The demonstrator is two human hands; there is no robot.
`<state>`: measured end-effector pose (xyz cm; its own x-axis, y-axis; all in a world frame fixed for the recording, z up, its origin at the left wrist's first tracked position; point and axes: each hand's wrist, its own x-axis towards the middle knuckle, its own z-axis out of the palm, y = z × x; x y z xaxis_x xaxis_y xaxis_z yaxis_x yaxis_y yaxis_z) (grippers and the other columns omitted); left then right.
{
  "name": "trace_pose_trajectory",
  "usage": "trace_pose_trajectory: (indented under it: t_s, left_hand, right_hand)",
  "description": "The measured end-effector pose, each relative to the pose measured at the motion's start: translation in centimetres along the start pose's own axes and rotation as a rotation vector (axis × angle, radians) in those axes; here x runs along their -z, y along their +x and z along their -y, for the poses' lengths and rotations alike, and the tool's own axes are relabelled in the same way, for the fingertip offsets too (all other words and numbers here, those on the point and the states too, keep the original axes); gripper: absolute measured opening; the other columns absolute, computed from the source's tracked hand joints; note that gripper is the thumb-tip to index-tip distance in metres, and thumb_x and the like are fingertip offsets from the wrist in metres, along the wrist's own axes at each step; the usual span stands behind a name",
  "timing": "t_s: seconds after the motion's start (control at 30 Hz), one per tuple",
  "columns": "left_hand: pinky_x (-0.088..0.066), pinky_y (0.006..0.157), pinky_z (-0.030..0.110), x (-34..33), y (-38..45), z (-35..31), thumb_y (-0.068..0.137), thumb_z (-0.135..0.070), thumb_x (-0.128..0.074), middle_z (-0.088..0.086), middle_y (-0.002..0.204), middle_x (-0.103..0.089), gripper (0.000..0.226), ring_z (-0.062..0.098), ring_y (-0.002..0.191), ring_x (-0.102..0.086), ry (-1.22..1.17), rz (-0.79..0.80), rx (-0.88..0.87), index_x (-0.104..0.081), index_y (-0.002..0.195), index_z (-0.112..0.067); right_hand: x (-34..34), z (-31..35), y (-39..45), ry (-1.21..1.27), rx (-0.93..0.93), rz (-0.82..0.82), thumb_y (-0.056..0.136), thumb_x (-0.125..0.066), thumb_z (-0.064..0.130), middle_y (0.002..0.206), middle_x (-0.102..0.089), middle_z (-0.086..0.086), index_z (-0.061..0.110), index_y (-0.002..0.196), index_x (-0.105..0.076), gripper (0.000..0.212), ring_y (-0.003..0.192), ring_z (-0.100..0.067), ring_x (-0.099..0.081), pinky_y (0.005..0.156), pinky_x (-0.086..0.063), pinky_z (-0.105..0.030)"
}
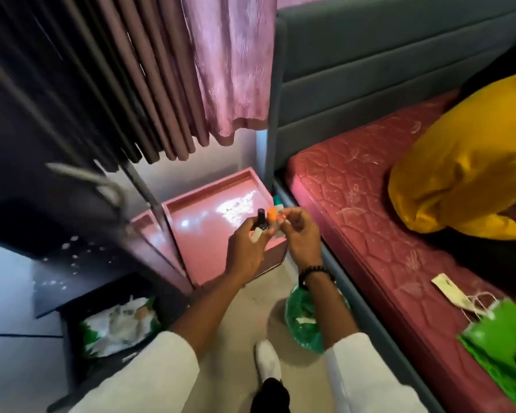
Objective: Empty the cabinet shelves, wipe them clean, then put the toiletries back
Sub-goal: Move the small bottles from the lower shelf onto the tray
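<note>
My left hand (246, 248) grips a few small toiletry bottles (52, 217) over the pink bedside cabinet (209, 216): one has a black cap, one an orange cap (271, 215), and a pale tube sticks out below. My right hand (303, 234) is beside them, its fingertips pinching a small item close to the orange cap; what it is cannot be made out. The cabinet's glossy top is bare and has a raised rim. Both hands are blurred by motion.
A bed with a red mattress (385, 234) and grey headboard (385, 70) runs along the right, with a yellow pillow (465, 174) and green paper bag (501, 341) on it. On the floor are a green plastic bag (304, 326) and a black bin (116, 323) holding rubbish. Curtains (167, 84) hang behind the cabinet.
</note>
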<state>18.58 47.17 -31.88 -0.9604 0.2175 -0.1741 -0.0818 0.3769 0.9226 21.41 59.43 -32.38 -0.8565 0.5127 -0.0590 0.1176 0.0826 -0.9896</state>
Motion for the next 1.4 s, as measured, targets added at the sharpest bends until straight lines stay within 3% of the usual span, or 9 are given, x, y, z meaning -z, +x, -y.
trace_pose_trajectory:
  t_s: [0.2, 0.4, 0.57, 0.73, 1.03, 1.17, 1.23, 1.33, 1.4]
  left_hand:
    - [-0.043, 0.085, 0.024, -7.9, 13.0, 8.9, 0.089, -0.032, -0.069, -0.003, 0.120, -0.068, 0.038, 0.014, 0.105, -0.062, 0.043, -0.092, 0.132, -0.064, 0.123, -0.016]
    - [-0.049, 0.086, 0.034, -11.9, 25.2, 18.1, 0.088, -0.033, -0.069, 0.000, 0.123, -0.066, 0.042, 0.019, 0.105, -0.060, 0.128, -0.098, 0.113, -0.062, 0.126, -0.018]
    - [-0.040, 0.079, 0.026, -12.6, 30.3, 25.8, 0.088, -0.037, -0.069, -0.006, 0.117, -0.067, 0.034, 0.013, 0.106, -0.060, 0.248, 0.068, 0.045, -0.065, 0.118, -0.023]
    - [-0.050, 0.063, 0.034, -11.1, 35.2, 27.1, 0.085, -0.043, -0.071, 0.001, 0.102, -0.070, 0.029, 0.025, 0.087, -0.065, 0.354, 0.146, -0.036, -0.067, 0.105, -0.022]
    - [-0.047, 0.074, 0.027, -12.2, 32.4, 29.7, 0.085, -0.043, -0.071, -0.010, 0.100, -0.070, 0.024, 0.004, 0.085, -0.061, 0.221, 0.070, 0.027, -0.067, 0.103, -0.028]
    - [-0.047, 0.043, 0.028, -10.6, 33.0, 30.7, 0.088, -0.029, -0.071, -0.002, 0.107, -0.067, 0.024, 0.014, 0.075, -0.061, 0.112, -0.040, 0.085, -0.066, 0.111, -0.024]
    - [-0.046, 0.041, 0.025, -9.8, 33.0, 31.7, 0.089, -0.030, -0.069, -0.001, 0.108, -0.066, 0.025, 0.019, 0.081, -0.062, 0.080, -0.106, 0.114, -0.065, 0.113, -0.024]
    - [-0.047, 0.049, 0.030, -9.1, 31.5, 34.0, 0.089, -0.033, -0.067, -0.005, 0.100, -0.067, 0.021, 0.014, 0.078, -0.060, 0.047, -0.176, 0.184, -0.065, 0.109, -0.028]
    - [-0.049, 0.059, 0.039, -9.1, 30.1, 36.4, 0.084, -0.041, -0.067, -0.009, 0.088, -0.069, 0.017, 0.012, 0.071, -0.059, 0.060, -0.167, 0.234, -0.066, 0.100, -0.034]
  right_hand:
    - [-0.7, -14.7, 12.0, -0.176, -0.165, 0.046, 0.078, -0.063, 0.005, 0.086, -0.066, 0.004, 0.030, 0.089, -0.055, 0.028, 0.083, -0.015, -0.066, 0.073, -0.055, -0.031]
    - [-2.8, -28.6, 20.7, -0.373, -0.327, 0.073, 0.083, -0.062, 0.005, 0.088, -0.068, -0.001, 0.012, 0.098, -0.063, 0.017, 0.075, -0.016, -0.056, 0.053, -0.036, 0.000]
    - [-6.8, -37.2, 24.1, -0.430, -0.323, 0.176, 0.077, -0.064, -0.001, 0.089, -0.068, 0.002, 0.017, 0.096, -0.061, 0.026, 0.084, -0.018, -0.064, 0.075, -0.054, -0.030]
    - [-9.9, -41.0, 25.7, -0.456, -0.256, 0.191, 0.080, -0.063, 0.004, 0.090, -0.068, 0.002, 0.019, 0.098, -0.061, 0.023, 0.083, -0.020, -0.064, 0.076, -0.054, -0.036]
    - [-10.4, -39.1, 24.7, -0.604, -0.090, 0.260, 0.086, -0.059, 0.011, 0.125, -0.045, -0.001, 0.023, 0.127, -0.049, 0.044, 0.108, -0.024, -0.052, 0.085, -0.045, -0.033]
    - [-9.1, -37.2, 22.6, -0.536, 0.036, 0.039, 0.083, -0.059, 0.009, 0.115, -0.050, 0.002, 0.022, 0.115, -0.055, 0.034, 0.102, -0.020, -0.053, 0.081, -0.043, -0.027]
    - [-9.2, -37.2, 18.4, -0.464, -0.036, -0.064, 0.084, -0.063, 0.018, 0.107, -0.051, 0.004, 0.024, 0.106, -0.054, 0.025, 0.098, -0.020, -0.054, 0.081, -0.045, -0.032]
    - [-12.1, -39.2, 10.5, -0.517, -0.189, 0.292, 0.078, -0.065, 0.051, 0.124, -0.045, 0.006, 0.037, 0.129, -0.044, 0.057, 0.103, -0.015, -0.054, 0.085, -0.049, -0.035]
    - [-13.6, -41.8, 6.7, -0.725, -0.080, 0.440, 0.078, -0.066, 0.049, 0.131, -0.044, 0.006, 0.044, 0.140, -0.034, 0.070, 0.102, -0.012, -0.060, 0.081, -0.051, -0.028]
